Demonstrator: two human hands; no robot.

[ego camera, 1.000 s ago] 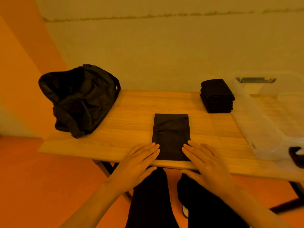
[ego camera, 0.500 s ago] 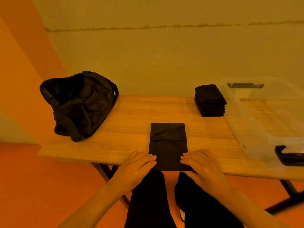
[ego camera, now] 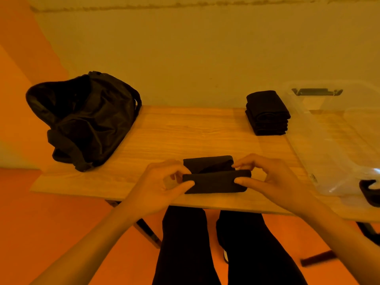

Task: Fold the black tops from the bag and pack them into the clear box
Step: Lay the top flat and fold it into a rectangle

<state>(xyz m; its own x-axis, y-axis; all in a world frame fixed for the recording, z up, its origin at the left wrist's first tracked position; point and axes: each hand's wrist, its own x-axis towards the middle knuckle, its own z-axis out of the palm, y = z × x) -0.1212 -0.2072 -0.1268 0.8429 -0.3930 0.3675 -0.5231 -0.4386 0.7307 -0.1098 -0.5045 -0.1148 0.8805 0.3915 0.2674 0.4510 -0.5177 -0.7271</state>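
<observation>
Both hands are over the near part of the wooden desk (ego camera: 185, 132) and they hold the same black top (ego camera: 213, 177) between them. The left hand (ego camera: 162, 186) pinches the left end of the raised near flap: the thumb is on the side facing the person and the fingers are curled behind the cloth. The right hand (ego camera: 273, 179) pinches the right end in the same way, with the thumb in front and the fingers bent over the upper edge. The near half of the top is lifted off the desk and stands almost upright between the two hands, while the far half lies flat on the wood just beyond the fingertips.

Well beyond the left hand and further to its left, the black bag (ego camera: 82, 120) sits on the far left corner of the desk. It is slumped, with its mouth open toward the left, and one strap hangs near the edge of the desk.

Beyond the right hand, near the wall, a stack of folded black tops (ego camera: 267, 114) rests on the desk. Just to the right of this stack, and to the right of the right hand, stands the clear box (ego camera: 320, 145). Its near wall is apart from the hand. A dark handle shows on its far rim and another at its near right corner. I cannot tell if anything lies inside it.

Below the hands, under the desk edge, the person's legs in dark trousers (ego camera: 185, 243) are visible over an orange floor (ego camera: 61, 212).
</observation>
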